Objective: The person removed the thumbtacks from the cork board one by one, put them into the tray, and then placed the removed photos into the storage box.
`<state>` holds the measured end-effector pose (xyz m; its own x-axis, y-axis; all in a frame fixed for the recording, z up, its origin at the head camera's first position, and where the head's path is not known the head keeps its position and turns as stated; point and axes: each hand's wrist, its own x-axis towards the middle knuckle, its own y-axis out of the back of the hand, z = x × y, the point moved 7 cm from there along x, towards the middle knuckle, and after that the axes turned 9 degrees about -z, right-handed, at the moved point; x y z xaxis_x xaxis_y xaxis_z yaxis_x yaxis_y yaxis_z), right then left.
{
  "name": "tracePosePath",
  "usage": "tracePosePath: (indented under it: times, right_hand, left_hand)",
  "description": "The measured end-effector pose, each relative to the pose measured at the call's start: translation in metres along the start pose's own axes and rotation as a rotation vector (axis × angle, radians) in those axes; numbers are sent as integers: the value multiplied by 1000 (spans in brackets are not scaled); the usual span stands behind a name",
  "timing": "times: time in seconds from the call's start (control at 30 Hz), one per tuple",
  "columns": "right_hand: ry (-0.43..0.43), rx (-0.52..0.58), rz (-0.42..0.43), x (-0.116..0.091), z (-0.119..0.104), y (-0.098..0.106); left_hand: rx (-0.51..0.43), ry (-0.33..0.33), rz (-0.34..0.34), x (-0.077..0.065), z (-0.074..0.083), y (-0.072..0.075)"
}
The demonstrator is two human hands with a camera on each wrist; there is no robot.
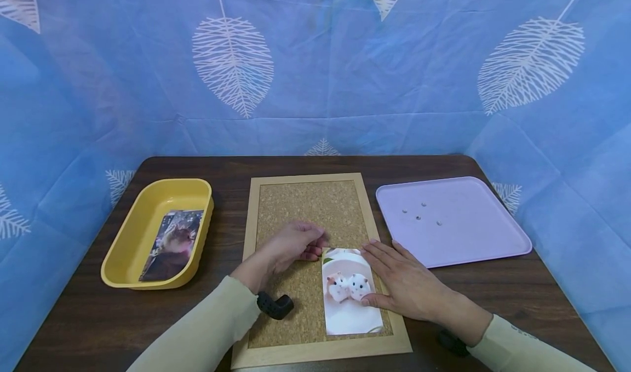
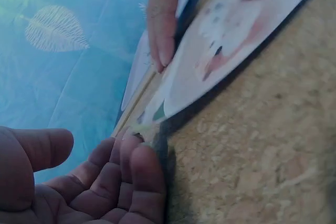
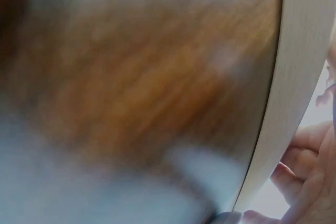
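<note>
A photo (image 1: pixel 349 312) of two white toy-like animals lies on the lower right part of a wood-framed corkboard (image 1: pixel 305 207). My right hand (image 1: pixel 404 279) rests with its fingers extended on the photo's right side, its thumb over the lower part of the picture. At the photo's upper left corner is my left hand (image 1: pixel 294 242). In the left wrist view its fingers (image 2: pixel 147 174) bend loosely at that corner, with the thumb standing apart from them. Something tiny and dark shows by a fingertip there, too small to name. Blur fills most of the right wrist view.
To the left stands a yellow basin (image 1: pixel 125 235) with dark, colorful photos (image 1: pixel 175 246) inside. A lilac tray (image 1: pixel 473 235) at the right holds several small shiny pieces (image 1: pixel 418 218). All rest on a dark wooden table (image 1: pixel 231 191), before a blue leaf-patterned cloth (image 1: pixel 315 70).
</note>
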<state>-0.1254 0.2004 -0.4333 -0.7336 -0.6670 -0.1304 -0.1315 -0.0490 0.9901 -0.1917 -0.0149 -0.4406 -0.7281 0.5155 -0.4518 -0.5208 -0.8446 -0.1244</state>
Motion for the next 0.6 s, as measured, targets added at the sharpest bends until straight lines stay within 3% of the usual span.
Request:
tracePosePath:
  times: [0.13,0.4,0.6]
  right_hand:
    - [1,-2,-1,0,0,-1]
    - [-18,5,-7,1,0,-2]
    - [-36,12,-17,2,-1,-3]
  left_hand:
    - [6,0,-20,-2,-4,-7]
    - [25,-31,-134,-10,-13,-24]
    - [105,-68,-96,-10,-15,-25]
